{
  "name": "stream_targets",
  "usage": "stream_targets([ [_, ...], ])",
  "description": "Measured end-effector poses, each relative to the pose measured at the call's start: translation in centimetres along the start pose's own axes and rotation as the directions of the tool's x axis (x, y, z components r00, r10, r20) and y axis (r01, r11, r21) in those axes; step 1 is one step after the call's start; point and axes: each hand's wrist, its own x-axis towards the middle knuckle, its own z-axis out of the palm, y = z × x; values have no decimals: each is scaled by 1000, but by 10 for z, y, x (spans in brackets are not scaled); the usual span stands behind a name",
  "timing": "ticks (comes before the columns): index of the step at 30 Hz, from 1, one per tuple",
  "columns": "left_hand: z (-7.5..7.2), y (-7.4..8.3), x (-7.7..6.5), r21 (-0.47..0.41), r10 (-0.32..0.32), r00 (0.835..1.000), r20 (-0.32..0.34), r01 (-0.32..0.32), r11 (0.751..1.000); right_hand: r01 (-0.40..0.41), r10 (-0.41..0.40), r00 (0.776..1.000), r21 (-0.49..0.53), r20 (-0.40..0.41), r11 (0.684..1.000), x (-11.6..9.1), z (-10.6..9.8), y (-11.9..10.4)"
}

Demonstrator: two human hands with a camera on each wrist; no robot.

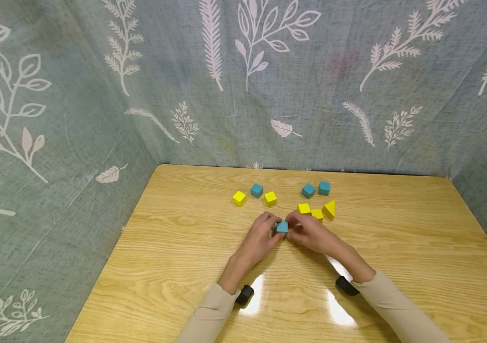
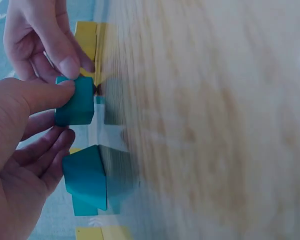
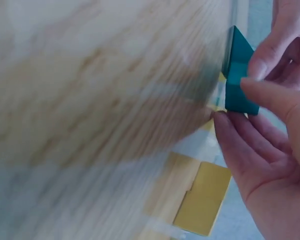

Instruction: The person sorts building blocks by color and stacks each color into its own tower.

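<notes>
One blue cube [image 1: 282, 227] is pinched by the left hand [image 1: 261, 237], thumb opposite fingers, and by the right hand [image 1: 312, 232] from its other side; on the wooden counter [image 1: 174, 238], a yellow triangular block [image 1: 330, 209] lies just beyond the right hand

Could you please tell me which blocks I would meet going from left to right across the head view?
Yellow cube, blue cube, second yellow cube, held blue block, yellow triangular block (overlapping ones left out).

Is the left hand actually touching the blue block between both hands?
Touching. The left wrist view shows the left hand with its thumb on the blue block.
</notes>
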Motion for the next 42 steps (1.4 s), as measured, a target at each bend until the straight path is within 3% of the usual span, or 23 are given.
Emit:
stream_targets([
  [6,-3,5,-4,-12,-30,998,62,30,999,37,-37,999,9,22,999,-4,0,-3],
  [12,-7,10,-11,-24,-44,993,112,47,999,9,-12,998,53,58,999,-10,0,-8],
  [18,-9,12,-18,-56,-36,991,128,44,997,49,-49,998,6,39,999,-15,4,-15],
  [27,-15,12,-32,-160,-95,968,231,134,978,90,-91,995,18,39,996,-24,17,-20],
  [42,-25,4,-51,-172,-75,963,258,122,977,88,-89,996,158,4,984,-24,38,-29],
])
